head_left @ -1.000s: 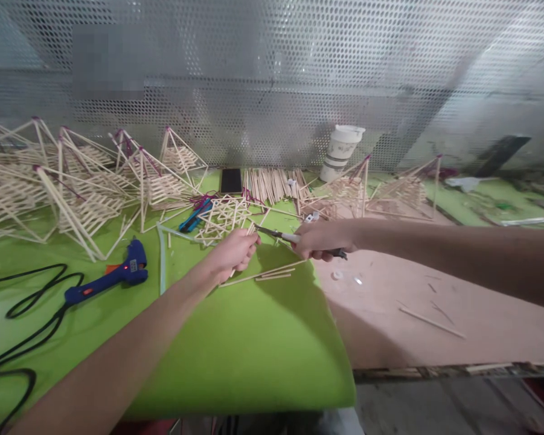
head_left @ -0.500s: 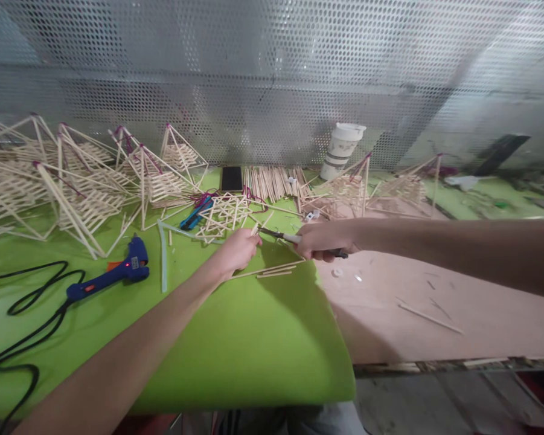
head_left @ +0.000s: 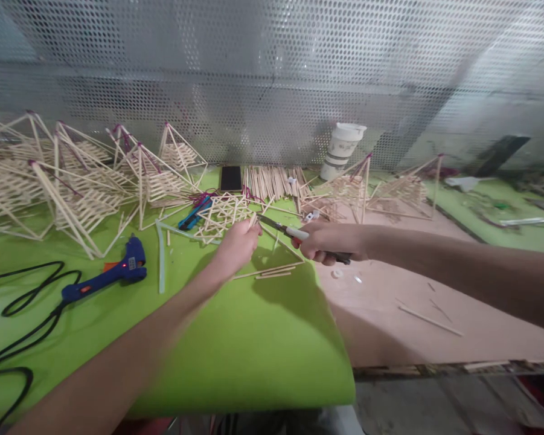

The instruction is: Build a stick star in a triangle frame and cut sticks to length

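Observation:
My left hand [head_left: 238, 243] is closed around a short thin wooden stick [head_left: 253, 219], whose end sticks out past the thumb. My right hand [head_left: 321, 243] grips a bladed hand tool [head_left: 274, 223] with a narrow dark metal blade and a white and black handle; its exact kind is not clear. The blade tip lies close beside the stick's end. Beneath the hands, a few loose sticks [head_left: 275, 272] lie on the green mat [head_left: 253, 344]. Just behind my left hand is a lattice of glued sticks [head_left: 224, 214].
A blue glue gun [head_left: 113, 275] with a lit red light and black cord lies left, near a clear glue stick [head_left: 162, 260]. Stick pyramids [head_left: 79, 193] crowd the back left. A blue cutter [head_left: 195, 212], phone [head_left: 230, 178], stick pile [head_left: 272, 183] and white cup [head_left: 342, 151] stand behind.
My right hand has moved slightly right and down, turning the blade to a steeper slant. My left hand has shifted slightly up, still holding the stick.

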Demonstrator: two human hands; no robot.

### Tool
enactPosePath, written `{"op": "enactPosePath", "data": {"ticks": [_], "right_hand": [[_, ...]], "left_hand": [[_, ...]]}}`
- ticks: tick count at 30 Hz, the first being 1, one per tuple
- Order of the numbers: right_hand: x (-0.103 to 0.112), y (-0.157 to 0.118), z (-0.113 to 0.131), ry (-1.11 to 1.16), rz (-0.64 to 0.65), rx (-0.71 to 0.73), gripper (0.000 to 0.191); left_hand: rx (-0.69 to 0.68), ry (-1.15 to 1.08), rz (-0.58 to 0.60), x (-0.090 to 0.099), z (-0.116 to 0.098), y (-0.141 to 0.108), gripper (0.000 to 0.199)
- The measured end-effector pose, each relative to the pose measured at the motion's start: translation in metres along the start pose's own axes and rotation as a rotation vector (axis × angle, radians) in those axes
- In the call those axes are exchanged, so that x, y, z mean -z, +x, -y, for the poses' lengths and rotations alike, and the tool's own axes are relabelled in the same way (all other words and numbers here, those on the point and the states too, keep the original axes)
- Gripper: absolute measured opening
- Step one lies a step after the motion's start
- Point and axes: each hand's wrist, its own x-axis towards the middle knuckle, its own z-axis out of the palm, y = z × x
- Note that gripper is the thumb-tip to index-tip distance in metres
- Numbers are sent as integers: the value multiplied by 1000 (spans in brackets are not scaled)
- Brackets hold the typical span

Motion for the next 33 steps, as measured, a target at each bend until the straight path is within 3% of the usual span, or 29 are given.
{"op": "enactPosePath", "data": {"ticks": [6, 15, 18, 24, 29, 33], "right_hand": [[-7, -11, 12, 150, 14, 60, 26], [7, -12, -4, 74, -33, -8, 26], [15, -5, -13, -86, -126, 32, 24], [28, 2, -47, -661, -437, 10, 26], [30, -14, -85, -728, -512, -45, 49], [35, -25, -105, -723, -552, -68, 52]], "left_hand": [[-75, -44, 23, -9, -9, -12, 31], [-56, -64, 38, 13, 2, 1, 28], [-64, -103, 61, 14, 6, 6, 27], [-87, -280, 229, 15, 10, 7, 21], [-97, -474, 348, 15, 12, 9, 21], [-84, -565, 428, 13, 14, 11, 21]]}}
